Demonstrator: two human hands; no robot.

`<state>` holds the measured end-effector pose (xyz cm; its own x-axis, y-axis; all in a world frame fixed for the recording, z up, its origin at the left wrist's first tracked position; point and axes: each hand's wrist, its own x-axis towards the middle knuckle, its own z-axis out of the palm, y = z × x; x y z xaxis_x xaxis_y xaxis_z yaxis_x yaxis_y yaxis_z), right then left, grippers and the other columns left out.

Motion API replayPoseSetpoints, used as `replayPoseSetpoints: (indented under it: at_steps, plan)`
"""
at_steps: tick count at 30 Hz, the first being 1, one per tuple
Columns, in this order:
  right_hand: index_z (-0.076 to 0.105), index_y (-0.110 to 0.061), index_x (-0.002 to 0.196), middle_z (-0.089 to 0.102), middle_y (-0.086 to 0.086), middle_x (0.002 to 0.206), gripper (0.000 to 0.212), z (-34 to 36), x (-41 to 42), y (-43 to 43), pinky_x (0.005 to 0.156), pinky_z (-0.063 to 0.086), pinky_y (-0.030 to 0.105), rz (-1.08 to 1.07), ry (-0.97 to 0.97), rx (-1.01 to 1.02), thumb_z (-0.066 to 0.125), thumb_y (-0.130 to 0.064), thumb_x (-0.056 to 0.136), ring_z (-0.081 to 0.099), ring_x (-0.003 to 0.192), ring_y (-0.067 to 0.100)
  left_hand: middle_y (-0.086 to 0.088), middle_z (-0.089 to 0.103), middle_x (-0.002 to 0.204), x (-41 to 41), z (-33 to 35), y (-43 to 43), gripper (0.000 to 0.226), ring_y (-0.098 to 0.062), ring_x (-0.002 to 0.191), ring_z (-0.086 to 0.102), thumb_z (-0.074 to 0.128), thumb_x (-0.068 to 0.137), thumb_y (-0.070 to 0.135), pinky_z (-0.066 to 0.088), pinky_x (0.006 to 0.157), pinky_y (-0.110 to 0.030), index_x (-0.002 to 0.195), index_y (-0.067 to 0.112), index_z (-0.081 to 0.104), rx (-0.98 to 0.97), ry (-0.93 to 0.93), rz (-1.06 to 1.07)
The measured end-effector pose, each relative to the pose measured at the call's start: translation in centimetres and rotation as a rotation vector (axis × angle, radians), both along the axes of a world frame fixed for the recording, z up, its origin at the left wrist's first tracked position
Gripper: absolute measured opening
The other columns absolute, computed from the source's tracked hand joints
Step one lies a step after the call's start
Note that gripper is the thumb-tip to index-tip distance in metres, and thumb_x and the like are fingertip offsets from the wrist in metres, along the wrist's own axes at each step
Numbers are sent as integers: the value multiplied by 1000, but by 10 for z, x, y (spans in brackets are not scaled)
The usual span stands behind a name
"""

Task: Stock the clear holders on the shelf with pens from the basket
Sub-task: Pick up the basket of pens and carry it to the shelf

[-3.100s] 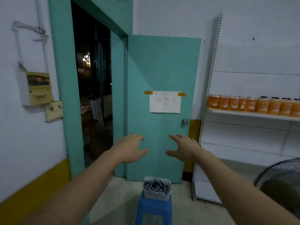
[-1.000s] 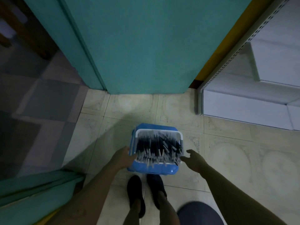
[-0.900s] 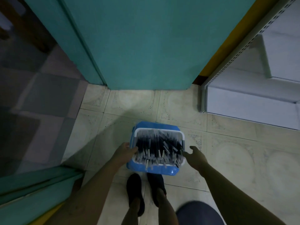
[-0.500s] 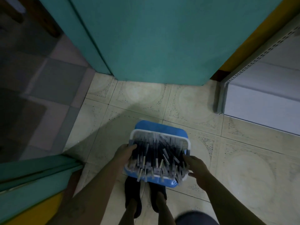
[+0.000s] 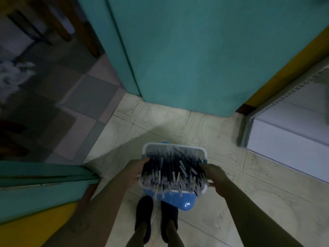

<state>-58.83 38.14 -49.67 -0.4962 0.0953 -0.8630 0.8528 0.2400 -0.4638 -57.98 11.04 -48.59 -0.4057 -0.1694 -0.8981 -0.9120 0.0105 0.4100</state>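
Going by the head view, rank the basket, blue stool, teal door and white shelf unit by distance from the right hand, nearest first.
1. The basket: the right hand grips its right rim.
2. The blue stool: directly under the basket, just below and left of the hand.
3. The white shelf unit to the right and the teal door ahead: both clearly farther, too close to call.

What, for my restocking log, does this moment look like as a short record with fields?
basket: white, full of pens, over the blue stool
left hand: grips the basket's left rim
right hand: grips its right rim
holders: not in view
surroundings: teal door ahead, white shelf base at right, tiled floor
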Motion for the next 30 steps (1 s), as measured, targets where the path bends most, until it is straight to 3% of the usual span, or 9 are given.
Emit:
replayPoseSetpoints:
  at_steps: [2,5,7,10,15,19,22,26,30]
  plan:
    - [66,-7,110,68,15,106,33,28,-15,-5,73,53,32,47,53,0,62,-34,91,65,95,27,-10,68,109,-4,26,-11,43,-22,91,64,59,92,40,50,73,-29,116,5,65,-15,57,-9]
    - [67,-8,109,68,15,106,33,74,-39,-19,79,55,37,129,152,15,63,-35,90,65,98,31,-13,64,119,-11,75,-30,48,-28,104,61,60,91,44,47,97,-39,119,4,62,-54,143,-2]
    - [67,-7,107,69,15,105,33,106,-56,-33,75,55,35,183,214,20,64,-34,89,65,94,30,-13,64,119,-13,107,-45,53,-28,107,60,60,90,46,47,100,-41,122,2,60,-95,202,10]
    - [68,-6,98,70,15,100,29,155,-75,-61,66,51,29,291,306,28,65,-34,89,64,83,28,-12,66,112,-5,154,-71,52,-26,102,63,61,90,45,51,92,-39,121,3,59,-136,309,57]
    - [66,-4,96,67,12,94,32,236,-89,-121,67,50,30,511,418,42,63,-36,90,61,77,25,-8,66,100,36,220,-116,48,-20,86,64,60,91,41,51,62,-28,123,6,55,-232,403,174]
    - [58,-3,109,60,12,94,34,296,-82,-184,57,45,26,734,475,53,59,-32,92,54,68,23,-9,68,95,85,266,-162,44,-23,81,66,60,91,42,55,62,-29,116,6,61,-297,429,233]
    - [57,-5,112,59,12,101,33,332,-59,-233,58,46,28,885,473,29,58,-31,93,55,71,23,-10,63,77,133,293,-198,39,-24,65,62,62,91,37,55,57,-30,104,0,62,-343,458,289]
    - [55,-6,107,55,13,95,27,350,-8,-295,59,48,32,978,465,-36,59,-30,94,54,71,25,-1,45,46,222,311,-235,36,-12,38,45,57,94,36,44,41,-18,67,12,51,-436,456,389]
    - [56,-6,113,60,17,100,24,343,62,-359,63,51,36,1138,388,-98,55,-24,97,58,78,27,-2,36,45,329,316,-265,41,-17,45,33,54,95,34,42,45,-17,60,18,40,-476,417,485]
